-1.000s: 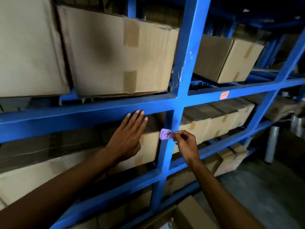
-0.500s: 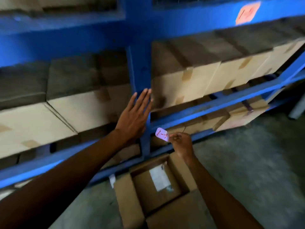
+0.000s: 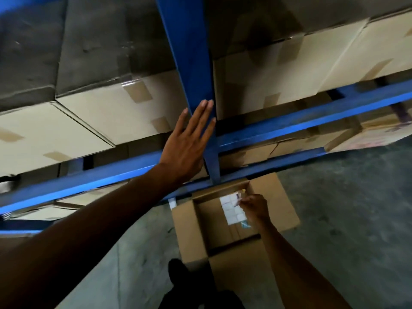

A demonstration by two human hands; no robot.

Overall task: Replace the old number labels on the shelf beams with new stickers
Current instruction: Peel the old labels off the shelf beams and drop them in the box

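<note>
My left hand (image 3: 186,143) rests flat and empty on the blue steel upright (image 3: 189,52); my right hand (image 3: 253,207) pinches a small peeled label (image 3: 236,198) over the open cardboard box (image 3: 287,210). No new sticker applied here yet.

Open box (image 3: 231,221) on floor (image 3: 347,215) before shelf upright (image 3: 189,52).
</note>
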